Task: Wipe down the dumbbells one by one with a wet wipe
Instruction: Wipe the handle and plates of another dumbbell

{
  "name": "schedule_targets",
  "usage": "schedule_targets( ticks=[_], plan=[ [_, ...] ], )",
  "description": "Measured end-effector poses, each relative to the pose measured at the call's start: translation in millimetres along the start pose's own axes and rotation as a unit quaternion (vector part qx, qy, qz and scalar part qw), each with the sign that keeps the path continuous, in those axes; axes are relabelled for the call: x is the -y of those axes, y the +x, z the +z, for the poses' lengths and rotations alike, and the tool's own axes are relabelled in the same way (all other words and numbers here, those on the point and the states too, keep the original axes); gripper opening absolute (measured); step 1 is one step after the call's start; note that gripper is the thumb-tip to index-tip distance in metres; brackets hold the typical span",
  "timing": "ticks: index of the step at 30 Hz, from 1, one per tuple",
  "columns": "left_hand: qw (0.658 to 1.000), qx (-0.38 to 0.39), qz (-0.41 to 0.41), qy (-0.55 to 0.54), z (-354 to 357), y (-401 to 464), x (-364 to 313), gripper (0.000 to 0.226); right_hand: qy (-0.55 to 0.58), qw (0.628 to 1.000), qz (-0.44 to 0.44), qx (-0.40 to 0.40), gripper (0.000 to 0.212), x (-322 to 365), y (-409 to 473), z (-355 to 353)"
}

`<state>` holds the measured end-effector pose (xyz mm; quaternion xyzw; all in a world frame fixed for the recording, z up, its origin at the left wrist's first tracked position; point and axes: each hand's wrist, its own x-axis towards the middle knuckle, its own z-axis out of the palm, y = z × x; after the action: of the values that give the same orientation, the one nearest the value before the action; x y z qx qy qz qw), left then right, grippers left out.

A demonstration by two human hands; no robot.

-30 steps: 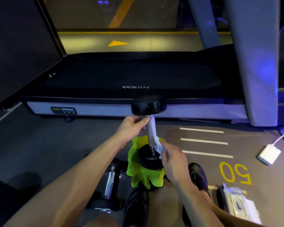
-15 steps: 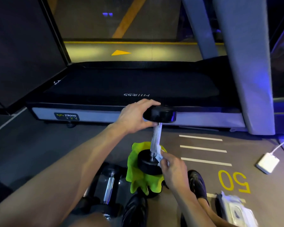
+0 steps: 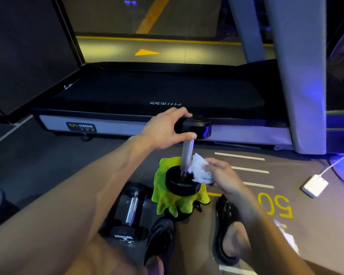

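A black dumbbell (image 3: 187, 153) stands upright with its lower head on a lime-green cloth (image 3: 167, 199) on the floor. My left hand (image 3: 163, 130) grips its upper head from the left side. My right hand (image 3: 220, 175) holds a crumpled white wet wipe (image 3: 200, 169) against the base of the metal handle, just above the lower head. A second dumbbell (image 3: 131, 209) with a chrome handle lies on the floor to the left of the cloth.
A treadmill (image 3: 147, 100) stretches across the floor right behind the dumbbell, with a grey upright (image 3: 298, 76) at the right. A white charger (image 3: 314, 185) and its cable lie at the right. My feet in black sandals (image 3: 224, 231) are below the cloth.
My left hand moved from the handle's top to grip the upper head. The wipe came off the handle, where it was wrapped, and is now bunched in my right hand at its base.
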<state>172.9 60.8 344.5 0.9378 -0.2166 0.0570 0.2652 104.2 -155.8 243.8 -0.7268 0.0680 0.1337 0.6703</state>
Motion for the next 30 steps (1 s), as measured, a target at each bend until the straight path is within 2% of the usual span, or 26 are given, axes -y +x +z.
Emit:
schedule_targets(
  ticks=[2,3,4,6,7,9,14,15,19,21,24,27,30],
  plan=[
    [1.0,-0.006,0.001,-0.002,1,1,2,0.068,0.071,0.992,0.044,0.099,0.019,15,-1,3],
    [1.0,-0.005,0.003,-0.003,1,2,2,0.065,0.068,0.988,0.042,0.131,0.023,19,1,5],
    [1.0,-0.005,0.005,-0.004,1,3,3,0.064,0.04,0.989,0.024,0.142,0.027,20,4,7],
    [1.0,-0.006,0.006,-0.005,2,5,1,0.062,-0.142,0.983,-0.078,0.081,0.024,15,13,13],
    [1.0,-0.006,0.006,-0.006,2,6,0,0.062,-0.251,0.957,-0.142,0.028,0.022,9,17,15],
    [1.0,-0.007,0.006,-0.005,4,8,0,0.061,-0.388,0.891,-0.232,-0.038,0.02,-1,20,18],
    [1.0,-0.007,0.002,-0.006,5,11,0,0.062,-0.562,0.739,-0.339,-0.152,0.027,-14,3,32],
    [1.0,-0.007,0.001,-0.007,5,11,0,0.063,-0.572,0.738,-0.326,-0.148,0.026,-14,2,36],
    [1.0,0.0,0.0,-0.009,4,11,-2,0.063,-0.493,0.847,-0.193,-0.04,0.023,-4,-1,38],
    [1.0,0.002,0.0,-0.004,3,11,-4,0.062,-0.513,0.843,-0.16,0.037,0.031,4,-3,35],
    [1.0,0.002,-0.003,0.007,3,12,-7,0.061,-0.599,0.786,-0.123,0.095,0.036,12,1,39],
    [1.0,0.0,-0.005,0.006,3,12,-8,0.061,-0.621,0.774,-0.098,0.074,0.024,21,13,47],
    [1.0,-0.002,0.0,0.001,2,11,-6,0.061,-0.608,0.783,-0.13,0.04,0.023,22,21,47]
  ],
)
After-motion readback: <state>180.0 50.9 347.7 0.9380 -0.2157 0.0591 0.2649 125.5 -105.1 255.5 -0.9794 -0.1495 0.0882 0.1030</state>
